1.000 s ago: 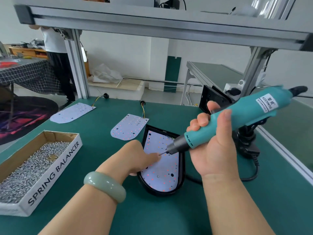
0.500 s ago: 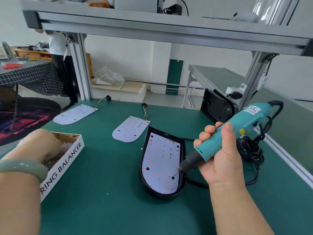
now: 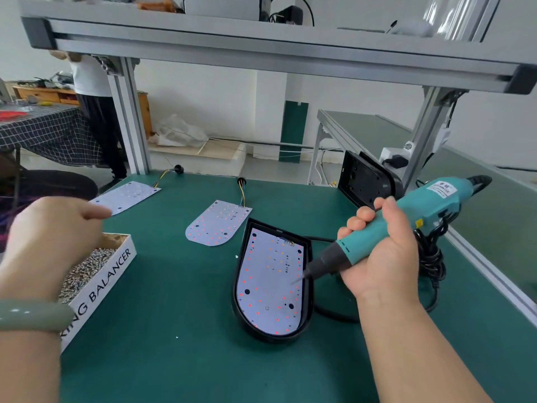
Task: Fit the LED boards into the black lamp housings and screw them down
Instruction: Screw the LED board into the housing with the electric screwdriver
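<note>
An LED board [image 3: 268, 282] is lying seated inside a black lamp housing [image 3: 273, 336], which is resting flat on the green bench [image 3: 174, 330], just left of and below the fingers [image 3: 359, 217] of our right hand [image 3: 386, 257]. Those fingers are wrapping tightly round the teal electric screwdriver [image 3: 406, 216], thumb on top, and the tool is slanting down to the left so that its bit is pointing at the right-hand part of the board. The tip is blurring, and we cannot tell whether it is touching the board. The screwdriver's black cable [image 3: 431, 257] is bunching up just right of these fingers.

A second LED board [image 3: 218, 223] is lying loose on the bench beyond the housing, well left of our right fingers, with coloured wires trailing from its far end. A third LED board [image 3: 128, 196] is lying farther left, just beyond our left hand [image 3: 49, 237]. A second housing [image 3: 366, 184] is leaning tilted just behind our right fingers.

Our left hand is hovering over the box of screws [image 3: 96, 274], a green bracelet [image 3: 32, 315] sitting on its wrist. Its fingers [image 3: 96, 212] are mostly curling down out of sight behind the back of the hand, one pointing right, and we cannot tell whether they are pinching anything.
</note>
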`<state>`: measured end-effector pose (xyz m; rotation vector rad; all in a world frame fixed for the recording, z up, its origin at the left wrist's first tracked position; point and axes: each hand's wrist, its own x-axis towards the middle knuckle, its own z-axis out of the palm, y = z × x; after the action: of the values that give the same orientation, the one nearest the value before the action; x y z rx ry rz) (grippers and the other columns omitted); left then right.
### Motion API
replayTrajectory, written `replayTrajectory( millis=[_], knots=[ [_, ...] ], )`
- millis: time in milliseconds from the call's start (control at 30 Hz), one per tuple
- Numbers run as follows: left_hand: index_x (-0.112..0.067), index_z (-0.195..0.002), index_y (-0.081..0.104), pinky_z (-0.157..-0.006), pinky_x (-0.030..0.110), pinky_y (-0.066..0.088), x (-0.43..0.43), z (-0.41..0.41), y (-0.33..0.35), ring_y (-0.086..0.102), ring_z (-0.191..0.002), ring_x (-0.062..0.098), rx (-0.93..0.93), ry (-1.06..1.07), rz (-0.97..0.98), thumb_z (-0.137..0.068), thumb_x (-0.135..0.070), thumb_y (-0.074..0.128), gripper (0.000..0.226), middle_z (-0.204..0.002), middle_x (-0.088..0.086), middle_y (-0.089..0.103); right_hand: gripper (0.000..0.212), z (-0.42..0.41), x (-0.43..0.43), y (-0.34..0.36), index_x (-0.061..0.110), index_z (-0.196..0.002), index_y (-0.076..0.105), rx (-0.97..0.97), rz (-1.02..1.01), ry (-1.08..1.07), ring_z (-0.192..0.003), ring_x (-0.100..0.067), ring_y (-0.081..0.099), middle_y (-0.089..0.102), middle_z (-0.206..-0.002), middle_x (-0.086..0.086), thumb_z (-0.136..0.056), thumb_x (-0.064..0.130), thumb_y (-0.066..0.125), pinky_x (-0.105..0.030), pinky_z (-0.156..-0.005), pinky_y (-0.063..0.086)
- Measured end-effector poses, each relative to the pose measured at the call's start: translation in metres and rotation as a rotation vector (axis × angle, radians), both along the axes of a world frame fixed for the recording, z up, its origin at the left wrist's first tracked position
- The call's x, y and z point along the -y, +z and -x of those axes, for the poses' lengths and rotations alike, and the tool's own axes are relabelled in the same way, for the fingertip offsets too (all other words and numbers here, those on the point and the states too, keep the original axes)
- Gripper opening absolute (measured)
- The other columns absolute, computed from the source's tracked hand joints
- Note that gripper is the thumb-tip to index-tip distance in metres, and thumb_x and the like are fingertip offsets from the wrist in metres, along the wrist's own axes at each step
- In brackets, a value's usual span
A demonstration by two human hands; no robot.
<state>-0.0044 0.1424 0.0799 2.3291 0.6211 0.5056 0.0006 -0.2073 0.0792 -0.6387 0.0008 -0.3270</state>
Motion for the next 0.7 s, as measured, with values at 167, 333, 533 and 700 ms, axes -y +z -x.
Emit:
replayTrajectory(
  millis=[167, 333, 533, 700],
  knots=[
    [-0.043, -0.072, 0.074, -0.062, 0.025, 0.054, 0.109, 0.017, 0.029, 0.065, -0.056, 0.009, 0.229, -0.426, 0.464, -0.07, -0.017, 0.078, 0.026, -0.064, -0.005, 0.072, 0.019, -0.012, 0.001, 0.003, 0.022, -0.078, 0.048, -0.031, -0.035, -0.06, -0.049, -0.004, 0.044, 0.049, -0.06, 0.01, -0.095, 0.024, 0.056, -0.017, -0.052, 0.038],
    [-0.015, -0.062, 0.07, -0.045, 0.013, 0.045, 0.172, 0.016, 0.007, 0.056, -0.047, 0.003, 0.112, -0.609, 0.577, -0.082, -0.015, 0.07, 0.02, -0.058, -0.002, 0.068, 0.017, -0.005, 0.008, -0.008, 0.022, -0.08, 0.048, -0.028, -0.087, -0.11, -0.052, -0.004, 0.045, 0.05, -0.062, 0.01, -0.095, 0.026, 0.056, -0.019, -0.059, 0.038],
    [-0.019, -0.065, 0.071, -0.043, 0.012, 0.042, 0.185, 0.024, -0.009, 0.057, -0.047, 0.0, 0.048, -0.651, 0.511, -0.084, -0.019, 0.068, 0.019, -0.062, -0.005, 0.07, 0.019, 0.002, 0.017, -0.001, 0.021, -0.075, 0.05, 0.013, -0.218, -0.167, -0.052, -0.006, 0.046, 0.049, -0.063, 0.01, -0.093, 0.025, 0.055, -0.019, -0.057, 0.039],
    [-0.034, -0.072, 0.072, -0.048, 0.013, 0.046, 0.194, 0.03, -0.008, 0.061, -0.052, 0.003, 0.068, -0.711, 0.552, -0.082, -0.022, 0.068, 0.016, -0.065, -0.003, 0.072, 0.019, 0.005, 0.017, 0.001, 0.02, -0.075, 0.052, 0.032, -0.269, -0.146, -0.052, -0.005, 0.047, 0.05, -0.062, 0.01, -0.093, 0.025, 0.055, -0.018, -0.057, 0.041]
  ],
)
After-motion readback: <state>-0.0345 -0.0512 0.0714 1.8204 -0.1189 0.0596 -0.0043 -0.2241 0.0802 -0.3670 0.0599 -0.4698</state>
